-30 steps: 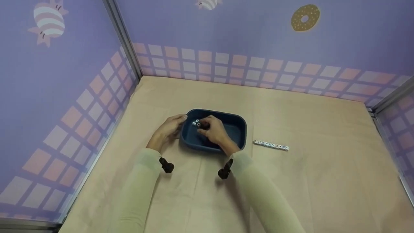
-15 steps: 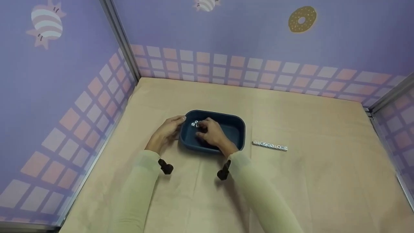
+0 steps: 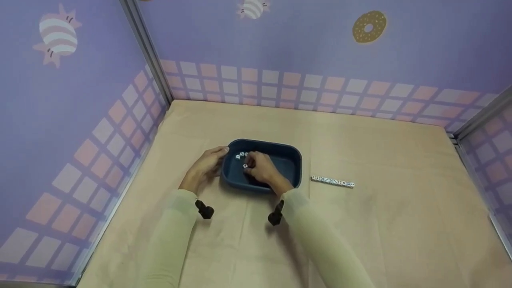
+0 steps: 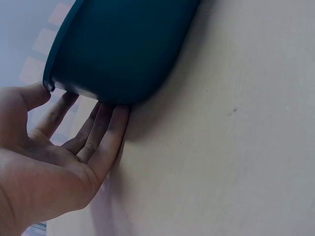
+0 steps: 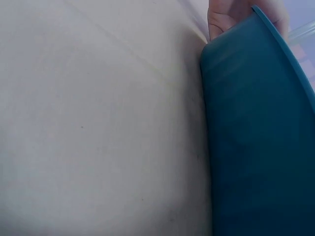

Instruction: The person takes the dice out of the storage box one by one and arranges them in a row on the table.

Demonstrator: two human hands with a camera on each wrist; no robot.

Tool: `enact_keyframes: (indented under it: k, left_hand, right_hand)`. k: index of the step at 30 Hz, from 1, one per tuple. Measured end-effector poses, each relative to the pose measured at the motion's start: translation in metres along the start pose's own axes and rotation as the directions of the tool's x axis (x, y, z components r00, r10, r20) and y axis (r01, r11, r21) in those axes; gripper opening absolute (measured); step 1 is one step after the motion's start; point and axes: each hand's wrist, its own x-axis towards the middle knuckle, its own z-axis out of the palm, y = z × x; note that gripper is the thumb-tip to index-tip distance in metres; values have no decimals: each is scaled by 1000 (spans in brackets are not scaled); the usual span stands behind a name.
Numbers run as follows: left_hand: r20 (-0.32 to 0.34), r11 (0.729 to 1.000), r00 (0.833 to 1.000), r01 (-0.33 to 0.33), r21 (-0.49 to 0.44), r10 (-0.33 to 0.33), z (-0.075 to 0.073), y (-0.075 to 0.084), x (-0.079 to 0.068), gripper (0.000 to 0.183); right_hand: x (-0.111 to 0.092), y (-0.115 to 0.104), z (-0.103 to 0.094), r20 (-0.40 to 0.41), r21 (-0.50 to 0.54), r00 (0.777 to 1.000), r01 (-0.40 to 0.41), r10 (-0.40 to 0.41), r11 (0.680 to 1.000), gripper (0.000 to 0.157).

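Note:
In the head view a dark blue rectangular box (image 3: 288,165) stands on the cloth-covered table. My left hand (image 3: 208,162) is at its left end; in the left wrist view the thumb (image 4: 37,96) meets the rim and nearly straight fingers lie against the outer wall. My right hand (image 3: 262,167) reaches inside the box with curled fingers. A small white die (image 3: 245,165) shows at the tips of its thumb and index finger, apparently pinched. Several white dice (image 3: 238,157) lie at the box's left end, partly covered by that hand. The right wrist view shows only the box's outside and my left hand.
A straight row of several dice (image 3: 333,181) lies on the table right of the box. The pale cloth (image 3: 400,192) covers the table, with patterned purple panels (image 3: 280,36) at the back and sides.
My right fingertips have drawn back slightly from the dice cluster, and one die now shows at them, apart from the others. My left hand stays at the box.

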Motion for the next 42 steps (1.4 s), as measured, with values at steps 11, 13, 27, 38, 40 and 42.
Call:
enact_keyframes:
  k: [11, 13, 27, 38, 40, 42]
  left_hand:
    - [1, 999, 999, -38, 18, 38, -1, -1, -2, 46]
    - [3, 999, 999, -38, 23, 38, -1, -1, -2, 46]
    - [-15, 999, 1000, -25, 35, 25, 2, 1, -4, 46]
    - [18, 1000, 1000, 1, 10, -1, -1, 0, -1, 50]
    - [17, 1000, 1000, -3, 8, 3, -2, 0, 0, 50]
    - [13, 1000, 1000, -5, 7, 5, -1, 0, 1, 50]
  right_hand:
    - [-3, -2, 1, 5, -97, 998, 57, -57, 994, 9]
    - [-3, -3, 1, 5, -99, 998, 62, -62, 993, 9]
    - [-8, 0, -13, -8, 6, 999, 49, -49, 999, 10]
    - [-37, 1, -83, -19, -22, 976, 218, -218, 976, 8]
    - [-42, -1, -98, -32, -25, 970, 238, -239, 971, 9]
    - [-48, -1, -112, -51, -33, 966, 252, -253, 967, 11]
